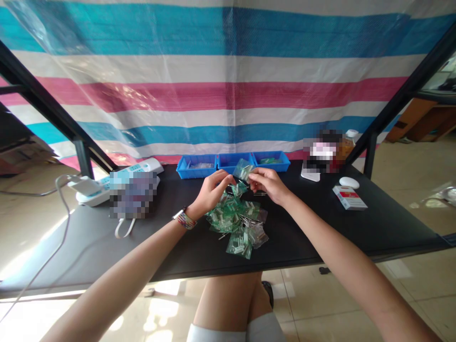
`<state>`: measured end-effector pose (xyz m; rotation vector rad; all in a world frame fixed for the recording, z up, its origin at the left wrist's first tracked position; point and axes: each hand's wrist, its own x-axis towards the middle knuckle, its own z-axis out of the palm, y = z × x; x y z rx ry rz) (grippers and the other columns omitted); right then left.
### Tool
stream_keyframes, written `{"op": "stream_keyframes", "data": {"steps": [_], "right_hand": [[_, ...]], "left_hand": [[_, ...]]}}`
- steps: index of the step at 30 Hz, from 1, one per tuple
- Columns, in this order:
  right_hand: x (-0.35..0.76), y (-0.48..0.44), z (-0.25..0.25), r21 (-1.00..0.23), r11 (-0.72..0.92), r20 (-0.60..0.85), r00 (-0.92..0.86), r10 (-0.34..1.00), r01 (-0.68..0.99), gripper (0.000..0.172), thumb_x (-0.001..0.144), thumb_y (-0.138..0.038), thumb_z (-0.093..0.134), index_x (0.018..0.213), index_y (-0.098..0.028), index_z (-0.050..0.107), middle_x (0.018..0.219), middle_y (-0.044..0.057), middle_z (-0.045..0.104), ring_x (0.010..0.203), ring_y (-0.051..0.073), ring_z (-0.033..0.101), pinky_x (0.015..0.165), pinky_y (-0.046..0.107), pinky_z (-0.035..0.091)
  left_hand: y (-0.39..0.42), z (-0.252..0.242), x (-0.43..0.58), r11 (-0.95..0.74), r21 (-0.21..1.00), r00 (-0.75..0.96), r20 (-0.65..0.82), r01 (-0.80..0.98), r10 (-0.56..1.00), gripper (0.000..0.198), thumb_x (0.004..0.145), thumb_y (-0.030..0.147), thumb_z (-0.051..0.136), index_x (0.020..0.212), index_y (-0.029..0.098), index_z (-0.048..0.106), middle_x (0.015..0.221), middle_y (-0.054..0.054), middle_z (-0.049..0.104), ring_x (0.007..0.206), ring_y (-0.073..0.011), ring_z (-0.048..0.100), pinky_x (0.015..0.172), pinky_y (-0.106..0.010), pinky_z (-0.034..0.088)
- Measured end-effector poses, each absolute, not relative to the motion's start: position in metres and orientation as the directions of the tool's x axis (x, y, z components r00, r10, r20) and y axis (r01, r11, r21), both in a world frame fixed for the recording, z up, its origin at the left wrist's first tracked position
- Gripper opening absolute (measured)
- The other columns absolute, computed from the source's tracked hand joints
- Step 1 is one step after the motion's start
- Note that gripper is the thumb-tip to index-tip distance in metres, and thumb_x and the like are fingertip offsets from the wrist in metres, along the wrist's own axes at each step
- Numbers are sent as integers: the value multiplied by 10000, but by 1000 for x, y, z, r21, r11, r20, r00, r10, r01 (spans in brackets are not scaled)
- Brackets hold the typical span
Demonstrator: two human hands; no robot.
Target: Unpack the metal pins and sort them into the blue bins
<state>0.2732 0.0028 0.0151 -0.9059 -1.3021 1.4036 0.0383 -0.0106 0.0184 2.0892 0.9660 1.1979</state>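
Both my hands are raised over the black table (320,237), pinching one small clear packet (242,170) with green print between them. My left hand (212,190) grips its left edge with closed fingers, and my right hand (269,184) holds its right edge. Below them lies a heap of several similar green packets (238,222), some with thin metal pins showing. A beaded band is on my left wrist.
Three blue trays (233,164) line the table's back edge. A white power strip (117,183) with a cable lies at the left. At the right are a white mouse (349,182), a small red-and-white box (349,197) and a bottle (348,142). A striped tarp hangs behind.
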Motion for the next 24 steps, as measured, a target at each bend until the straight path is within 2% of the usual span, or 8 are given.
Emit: {"op": "stream_keyframes", "data": {"steps": [2,4,7,9,13,18,22,24], "right_hand": [[283,13,18,-977,74,90,-70,993,-201,436,730,-557,906,856,-184,718,843,43,773,596,112,656,523,221,554],[297,24,18,-990,68,53,118,992,-125,442,801,-594,846,917,-184,730,875,68,791,542,103,636,461,209,511],[320,34,14,-980,34,75,207,975,195,445,926,-589,698,897,-150,764,761,81,773,436,94,562,409,216,420],[333,34,11,-916,62,148,193,970,396,422,951,-527,649,815,-146,769,670,61,738,416,99,530,451,241,427],[339,28,9,-769,192,295,72,953,609,322,923,-394,636,726,-175,767,624,41,718,555,168,634,630,297,500],[309,15,4,-654,501,384,-322,865,566,126,863,-293,746,866,-187,813,836,42,763,671,168,639,698,309,510],[284,3,-5,-451,725,488,-536,688,520,337,812,-137,825,1139,-215,815,1111,83,761,941,227,669,898,395,560],[277,1,-8,-354,770,527,-567,634,531,313,846,-87,790,1129,-219,813,1112,92,758,1037,256,655,965,437,555]], "left_hand": [[-10,18,37,-600,732,355,494,324,794,549,1098,580,459,863,183,757,919,-83,717,893,-231,655,871,-350,496],[-9,17,36,-600,729,351,495,330,795,552,1098,576,456,850,184,756,916,-82,721,882,-231,656,872,-349,497],[-8,16,36,-598,728,353,492,335,796,542,1099,562,460,850,184,758,917,-80,725,886,-230,659,868,-344,491],[-8,16,36,-599,725,354,491,341,796,525,1100,542,467,849,182,755,910,-77,723,877,-227,657,852,-342,485],[-8,16,36,-613,703,363,500,360,787,459,1087,479,493,838,186,746,903,-75,730,871,-229,661,842,-350,493],[-1,8,35,-668,567,469,478,481,743,189,954,278,607,975,211,783,1050,-75,784,1012,-276,686,978,-424,494],[3,1,35,-677,496,523,430,544,736,300,847,153,584,1062,217,784,1094,-71,799,1022,-294,697,1015,-471,495],[4,0,35,-668,514,530,411,537,742,355,835,120,552,1101,218,764,1072,-59,808,1018,-289,705,1006,-464,510]]}}
